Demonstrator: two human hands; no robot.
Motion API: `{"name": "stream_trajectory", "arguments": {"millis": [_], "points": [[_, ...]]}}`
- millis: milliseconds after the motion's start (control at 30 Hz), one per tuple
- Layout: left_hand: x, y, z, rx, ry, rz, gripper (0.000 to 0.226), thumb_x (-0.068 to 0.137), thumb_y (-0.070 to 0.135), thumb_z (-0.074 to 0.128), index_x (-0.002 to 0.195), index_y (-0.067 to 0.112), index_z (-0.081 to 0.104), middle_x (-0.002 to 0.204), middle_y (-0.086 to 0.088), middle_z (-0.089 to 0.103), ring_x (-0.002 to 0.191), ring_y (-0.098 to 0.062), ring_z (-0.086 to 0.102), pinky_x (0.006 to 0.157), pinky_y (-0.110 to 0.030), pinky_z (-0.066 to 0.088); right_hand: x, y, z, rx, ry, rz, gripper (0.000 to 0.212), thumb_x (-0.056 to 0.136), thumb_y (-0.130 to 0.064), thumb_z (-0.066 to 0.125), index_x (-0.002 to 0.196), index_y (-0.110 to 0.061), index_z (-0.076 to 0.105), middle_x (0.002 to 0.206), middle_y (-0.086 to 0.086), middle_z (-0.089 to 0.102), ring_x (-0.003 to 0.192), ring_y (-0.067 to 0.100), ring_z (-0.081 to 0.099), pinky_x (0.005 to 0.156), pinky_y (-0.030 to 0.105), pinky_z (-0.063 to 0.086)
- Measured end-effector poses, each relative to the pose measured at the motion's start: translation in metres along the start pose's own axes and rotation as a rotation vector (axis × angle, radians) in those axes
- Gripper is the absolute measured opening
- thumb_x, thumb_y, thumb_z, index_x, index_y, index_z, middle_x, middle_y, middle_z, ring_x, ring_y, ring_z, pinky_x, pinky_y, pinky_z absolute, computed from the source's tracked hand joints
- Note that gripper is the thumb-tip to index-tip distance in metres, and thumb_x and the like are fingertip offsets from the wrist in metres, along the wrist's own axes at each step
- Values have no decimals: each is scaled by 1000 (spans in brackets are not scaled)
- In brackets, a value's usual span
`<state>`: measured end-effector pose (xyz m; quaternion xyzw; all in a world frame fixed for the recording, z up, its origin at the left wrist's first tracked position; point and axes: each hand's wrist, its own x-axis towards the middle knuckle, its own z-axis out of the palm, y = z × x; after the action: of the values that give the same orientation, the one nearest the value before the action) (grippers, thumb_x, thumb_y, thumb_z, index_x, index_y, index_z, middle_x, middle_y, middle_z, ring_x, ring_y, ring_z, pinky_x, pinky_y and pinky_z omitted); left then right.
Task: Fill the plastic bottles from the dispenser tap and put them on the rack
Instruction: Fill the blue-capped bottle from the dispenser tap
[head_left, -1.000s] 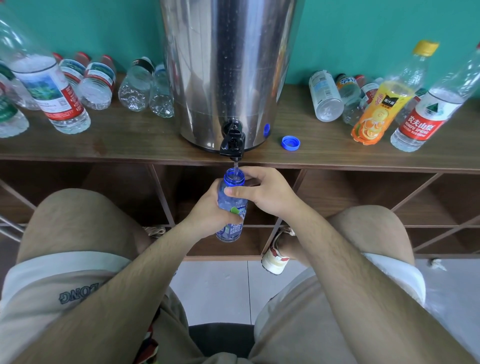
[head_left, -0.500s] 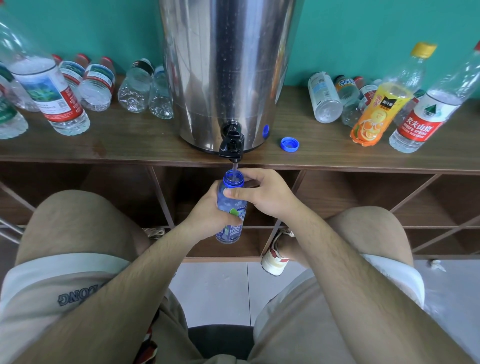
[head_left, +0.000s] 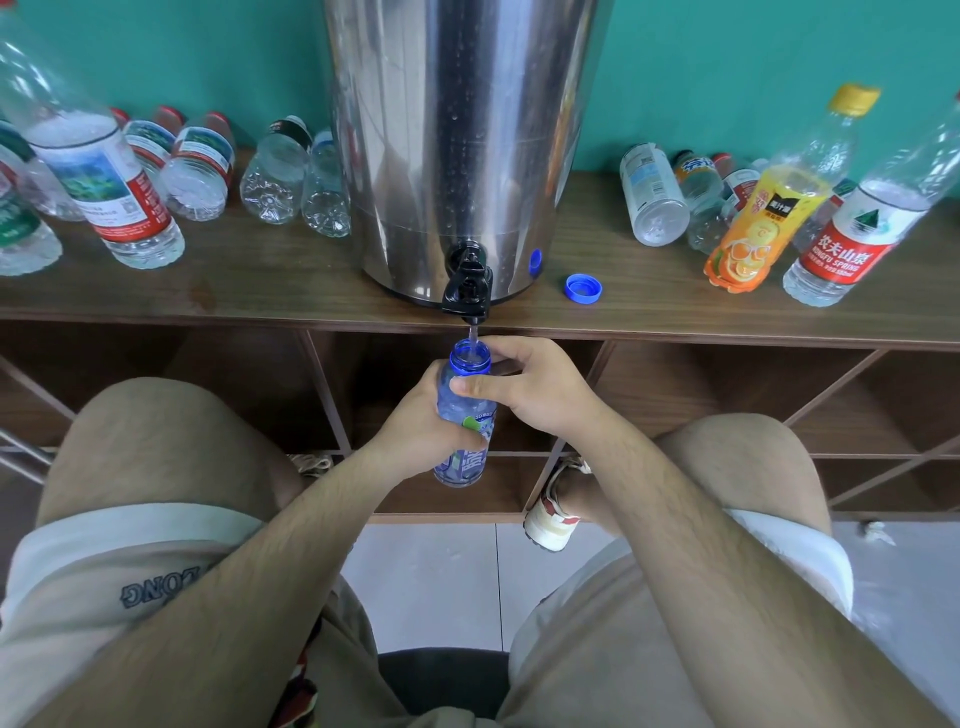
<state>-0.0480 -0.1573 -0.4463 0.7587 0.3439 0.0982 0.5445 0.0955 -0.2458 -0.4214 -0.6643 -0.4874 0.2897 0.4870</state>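
Filling under way: blue bottle (head_left: 462, 410) is upright and uncapped, mouth right below the tap (head_left: 467, 286), thin water stream (head_left: 471, 330) dropping into it. Translucent blue plastic, threaded neck ring, blue-green label partly hidden by fingers.

Left hand (head_left: 415, 431) wraps the mid-body from the left, fingers curled round the label. Right hand (head_left: 535, 389) grips the shoulder from the right, thumb across the front, fingers curled behind the rim. Forearms converge between the knees.

Just above the hands: black plastic tap on a stainless dispenser (head_left: 457, 145), droplets on the steel. Up-right of the right hand: loose blue cap (head_left: 584, 287), open side up, on the wood-grain rack top (head_left: 260, 291). Far left: clear bottles (head_left: 270, 176) lying down. Far right: orange-label bottle (head_left: 753, 234), yellow cap.
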Motion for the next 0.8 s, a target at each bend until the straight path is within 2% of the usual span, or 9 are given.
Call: {"name": "stream_trajectory", "arguments": {"millis": [167, 500, 667, 800], "points": [[-1, 2, -1, 5, 3, -12, 90, 73, -1, 89, 148, 18, 41, 135, -6, 61, 124, -25, 62, 109, -52, 51, -1, -1, 0, 24, -4, -1, 28, 83, -18, 88, 110, -19, 80, 102, -3, 80, 93, 3, 72, 84, 17, 55], [0, -2, 0, 24, -2, -9, 91, 73, 1, 90, 148, 21, 42, 133, -1, 63, 122, -21, 63, 104, -41, 53, -1, 0, 0, -7, -10, 6, 28, 84, -24, 88, 111, -25, 79, 102, -9, 79, 96, 5, 73, 82, 18, 56], [0, -1, 0, 33, -1, -2, 92, 73, 1, 90, 148, 19, 42, 136, -3, 61, 125, -23, 62, 109, -50, 51, -3, -1, 0, 3, -14, 3, 26, 84, -22, 88, 107, -30, 78, 102, -10, 80, 94, 3, 72, 82, 16, 56], [0, -1, 0, 27, -2, -6, 92, 73, 0, 89, 150, 18, 41, 138, -4, 60, 126, -23, 61, 110, -52, 50, -2, 0, 0, 7, -13, 2, 26, 84, -22, 88, 107, -28, 79, 101, -9, 80, 94, 3, 73, 81, 16, 55]]}}
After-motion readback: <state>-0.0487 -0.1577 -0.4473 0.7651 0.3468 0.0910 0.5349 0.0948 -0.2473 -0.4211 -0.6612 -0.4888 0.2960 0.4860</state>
